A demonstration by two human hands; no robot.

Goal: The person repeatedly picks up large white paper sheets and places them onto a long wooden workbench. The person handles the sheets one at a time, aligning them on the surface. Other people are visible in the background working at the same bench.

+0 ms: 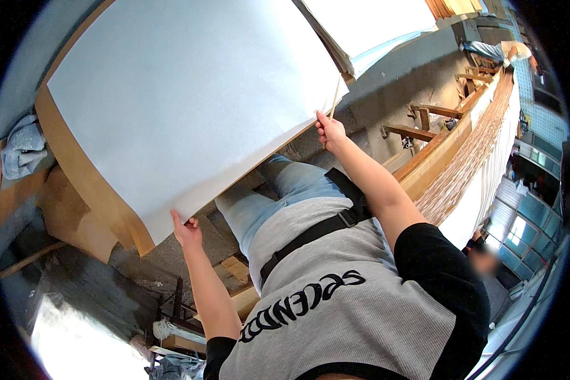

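Left hand (189,233) fingers are pinching a large, rectangular, white paper-like sheet (190,114) by its near-left corner; right hand (330,132) fingers are gripping its near edge further right, seemingly with a thin, pale stick (335,98). Flat brown sheeting (76,155) is showing beneath its left side. Positioning is apparently underway, calling for evenly level hands.

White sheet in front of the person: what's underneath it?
A brown sheet sticks out from under the white sheet along its left side. The rest is covered, so how far it reaches beneath can't be seen.
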